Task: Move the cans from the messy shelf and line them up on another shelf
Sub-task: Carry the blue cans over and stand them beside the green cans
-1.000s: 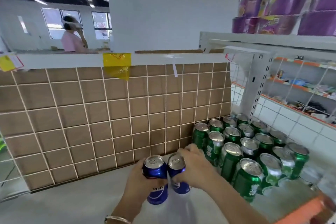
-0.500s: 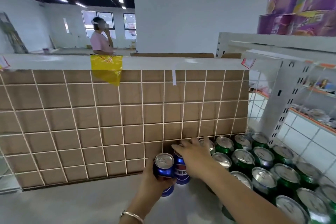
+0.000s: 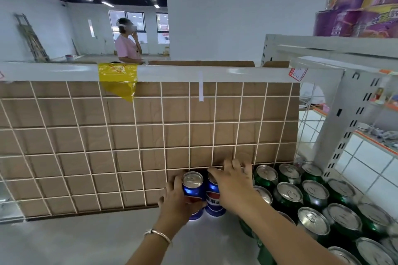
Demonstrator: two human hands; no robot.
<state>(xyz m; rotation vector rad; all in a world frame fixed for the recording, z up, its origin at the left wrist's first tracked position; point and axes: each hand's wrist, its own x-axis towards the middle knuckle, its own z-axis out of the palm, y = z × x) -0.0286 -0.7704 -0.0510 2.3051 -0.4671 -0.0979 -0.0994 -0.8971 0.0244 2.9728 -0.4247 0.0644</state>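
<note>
Two blue cans stand side by side on the white shelf (image 3: 86, 241), close to the wire-grid back panel. My left hand (image 3: 174, 202) wraps the left blue can (image 3: 192, 185) from its left side. My right hand (image 3: 234, 187) lies over the top and right side of the right blue can (image 3: 213, 200), fingers spread toward the panel. Directly to the right stand several green cans (image 3: 288, 196) in rows, silver tops up; the nearest ones are partly hidden by my right forearm.
A brown panel behind a white wire grid (image 3: 129, 140) backs the shelf. A white perforated upright (image 3: 344, 131) rises at right, with purple packs (image 3: 361, 0) on the shelf above. A person in pink (image 3: 127, 45) stands far behind.
Both hands have carried the two blue cans forward and set them down by the back panel, left of the green cans. The camera has come closer and tilted.
</note>
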